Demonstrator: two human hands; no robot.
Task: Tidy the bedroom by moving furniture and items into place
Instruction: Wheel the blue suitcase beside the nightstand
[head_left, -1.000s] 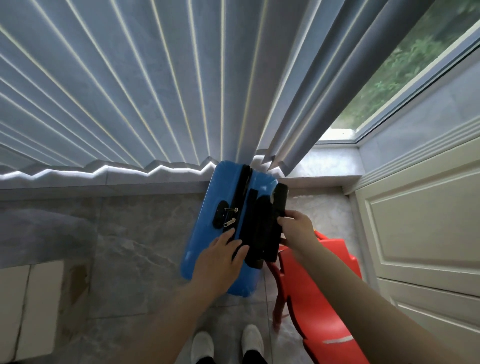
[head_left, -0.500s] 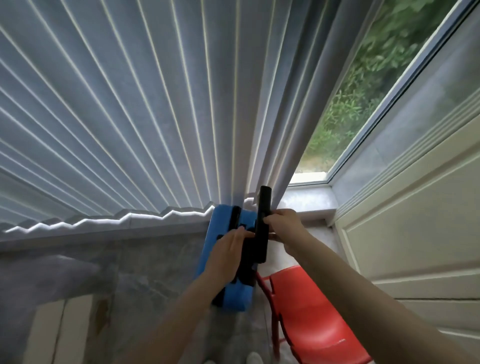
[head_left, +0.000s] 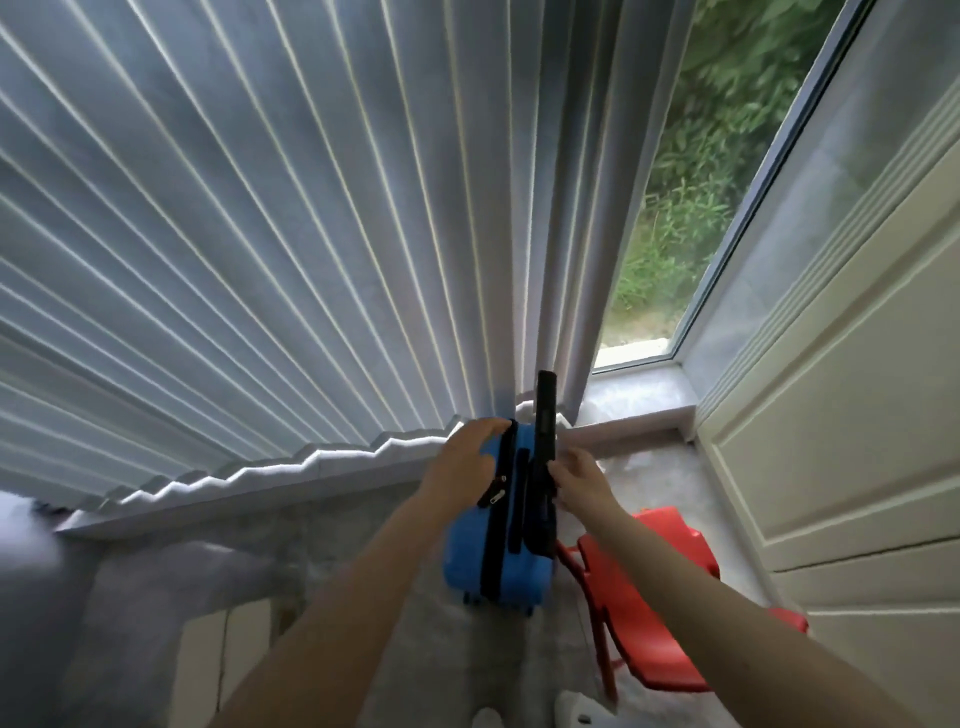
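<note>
A small blue suitcase (head_left: 470, 545) with a black zip stands upright on the grey floor, close to the curtain. Its black pull handle (head_left: 545, 415) sticks up from the right side. My left hand (head_left: 462, 465) lies over the suitcase's top left edge, fingers curled on it. My right hand (head_left: 579, 480) holds the black handle's lower part from the right.
Grey pleated curtains (head_left: 311, 260) hang in front, above a low stone sill (head_left: 311, 467). A red plastic chair (head_left: 644, 587) stands right of the suitcase. Cream panelled doors (head_left: 857, 415) fill the right side. A window (head_left: 691, 182) shows greenery. White panels (head_left: 218, 670) lie on the floor at the lower left.
The view has tilted up and the suitcase now stands more upright nearer the curtain. The black handle has risen higher. My left hand has moved from the suitcase's front to its top edge.
</note>
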